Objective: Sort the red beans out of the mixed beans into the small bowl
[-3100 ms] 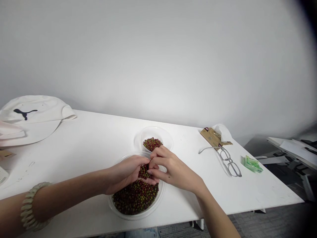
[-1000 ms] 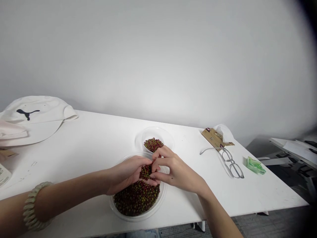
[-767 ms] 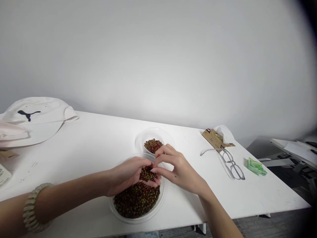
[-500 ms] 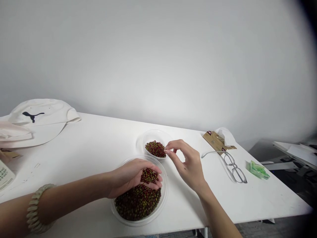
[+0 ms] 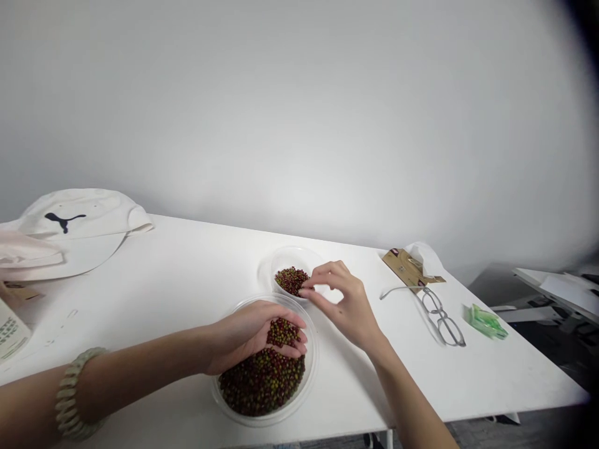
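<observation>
Cupped palm up, my left hand [image 5: 243,333] holds a small heap of mixed red and green beans [image 5: 283,332]. Under it stands a large clear round bowl [image 5: 306,380], part filled with the same beans [image 5: 264,386]. A smaller clear bowl [image 5: 294,252] sits just behind, with more red and green beans [image 5: 289,279] in it. At that bowl's right edge, my right hand [image 5: 344,299] has thumb and index finger closed in a pinch over the beans. What lies between those fingertips is too small to make out.
A white cap [image 5: 84,215] rests at the left of the white table [image 5: 163,274], near a printed container [image 5: 12,333]. To the right lie a brown tissue pack [image 5: 407,269], grey-framed glasses [image 5: 440,315] and a green plastic packet [image 5: 486,321]. A wall rises behind the table.
My right hand has moved slightly left, its pinched fingertips now over the small bowl's beans. My left hand has stayed cupped over the large bowl.
</observation>
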Demonstrator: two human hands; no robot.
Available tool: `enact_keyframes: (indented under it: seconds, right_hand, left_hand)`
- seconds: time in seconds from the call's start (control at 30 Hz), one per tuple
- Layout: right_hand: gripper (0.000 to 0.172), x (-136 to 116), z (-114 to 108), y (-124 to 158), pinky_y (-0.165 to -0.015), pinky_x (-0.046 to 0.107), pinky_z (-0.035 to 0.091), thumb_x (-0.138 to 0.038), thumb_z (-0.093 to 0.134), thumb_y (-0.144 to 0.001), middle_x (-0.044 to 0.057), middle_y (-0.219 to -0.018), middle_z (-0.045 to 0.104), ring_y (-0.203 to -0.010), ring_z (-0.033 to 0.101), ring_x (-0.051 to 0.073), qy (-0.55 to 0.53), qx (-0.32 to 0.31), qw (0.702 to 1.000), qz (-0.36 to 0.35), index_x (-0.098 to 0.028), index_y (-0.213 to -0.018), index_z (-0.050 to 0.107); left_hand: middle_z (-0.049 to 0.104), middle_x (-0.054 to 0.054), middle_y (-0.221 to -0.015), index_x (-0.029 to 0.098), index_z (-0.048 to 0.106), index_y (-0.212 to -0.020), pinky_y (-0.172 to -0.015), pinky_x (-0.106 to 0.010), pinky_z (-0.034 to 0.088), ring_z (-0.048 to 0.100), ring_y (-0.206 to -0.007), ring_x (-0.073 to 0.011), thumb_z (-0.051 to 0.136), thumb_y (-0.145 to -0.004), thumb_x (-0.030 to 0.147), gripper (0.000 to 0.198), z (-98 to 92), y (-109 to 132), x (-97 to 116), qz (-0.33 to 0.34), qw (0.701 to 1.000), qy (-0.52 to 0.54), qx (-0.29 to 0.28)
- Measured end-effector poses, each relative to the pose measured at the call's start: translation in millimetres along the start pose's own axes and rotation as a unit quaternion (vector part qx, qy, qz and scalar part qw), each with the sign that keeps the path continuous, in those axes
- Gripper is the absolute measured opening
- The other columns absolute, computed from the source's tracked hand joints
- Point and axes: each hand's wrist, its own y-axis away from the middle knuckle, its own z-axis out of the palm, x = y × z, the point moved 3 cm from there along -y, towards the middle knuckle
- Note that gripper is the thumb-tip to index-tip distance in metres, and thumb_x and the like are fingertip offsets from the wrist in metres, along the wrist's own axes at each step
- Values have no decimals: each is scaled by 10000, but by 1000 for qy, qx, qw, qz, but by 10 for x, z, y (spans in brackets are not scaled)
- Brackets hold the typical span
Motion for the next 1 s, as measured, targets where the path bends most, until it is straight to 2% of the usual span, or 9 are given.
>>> enact_keyframes:
  seconds: [0.13, 0.27, 0.5, 0.73, 0.83, 0.93, 1.0]
  right_hand:
    - [56, -227, 38, 63, -787, 314, 398, -238, 685, -699, 17, -910, 503, -911, 440, 179, -20, -164, 986, -40, -222, -733, 643]
    - [52, -256, 101, 99, -805, 314, 382, -203, 684, -696, 22, -960, 468, -955, 404, 187, -18, -218, 975, -33, -205, -713, 635]
    - [58, -260, 127, 108, -823, 327, 382, -147, 630, -743, 24, -972, 456, -969, 407, 181, -29, -231, 972, -19, -197, -721, 609]
    - [123, -245, 133, 98, -838, 346, 396, -87, 580, -766, 23, -971, 473, -968, 441, 176, -38, -222, 974, -30, -201, -729, 606]
    - [91, -234, 85, 75, -848, 344, 397, -122, 596, -767, 18, -951, 490, -967, 453, 170, -57, -213, 975, -35, -209, -743, 609]
    - [31, -184, 12, 36, -822, 332, 414, -185, 603, -774, 17, -924, 502, -920, 482, 160, -117, -182, 976, -25, -215, -768, 605]
    - [26, -101, -33, 2, -759, 316, 430, -212, 572, -801, 25, -894, 509, -859, 499, 156, -142, -114, 983, -9, -211, -791, 596]
  left_hand:
    - [544, -26, -752, 123, 571, -758, -796, -291, 412, 512, -755, -123, 421, -761, 198, 169, 7, 2, -9, 5, 1000, 16, -7]
    - [543, -17, -771, 137, 559, -785, -779, -291, 423, 504, -737, -117, 425, -739, 172, 146, 26, 6, -2, 5, 1000, 16, 7]
    - [547, -21, -765, 143, 546, -745, -816, -326, 419, 507, -765, -132, 444, -714, 174, 111, 13, -9, -17, 10, 1000, 22, 15]
    - [526, -14, -716, 134, 537, -699, -764, -281, 413, 497, -708, -111, 430, -717, 170, 114, 22, -4, -9, 7, 999, 33, 5]
    - [532, -20, -734, 131, 541, -713, -781, -288, 403, 503, -738, -118, 433, -713, 160, 112, 16, 1, -6, 14, 999, 33, -4]
    - [560, -51, -778, 120, 558, -733, -820, -307, 393, 523, -800, -147, 437, -729, 198, 144, 9, 10, -10, 8, 1000, 24, 2]
    - [572, -59, -800, 124, 567, -749, -808, -298, 400, 534, -809, -156, 458, -727, 226, 151, 6, 15, -11, 2, 1000, 24, 15]
